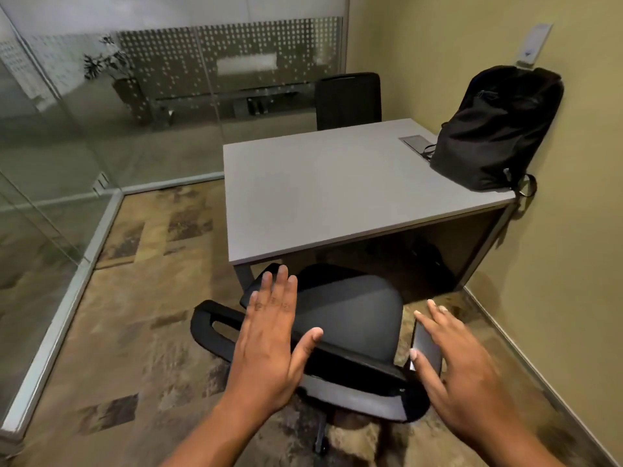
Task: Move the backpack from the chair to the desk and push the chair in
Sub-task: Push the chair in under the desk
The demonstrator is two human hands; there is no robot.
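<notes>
A black backpack [494,129] stands upright on the far right corner of the grey desk [320,193], leaning against the wall. The black office chair [350,311] stands in front of the desk, its seat bare and its front edge near the desk's front edge. My left hand [273,338] hovers flat over the chair's backrest top, fingers spread, holding nothing. Over the chair's right armrest [426,345] my right hand [462,362] is open, fingers apart, touching or just above it.
A second black chair [349,99] stands behind the desk. Glass partitions [101,146] close the room on the left and at the back. The yellow wall [580,230] runs along the right. A cable hatch [416,141] sits in the desktop. Patterned carpet [141,332] covers the floor.
</notes>
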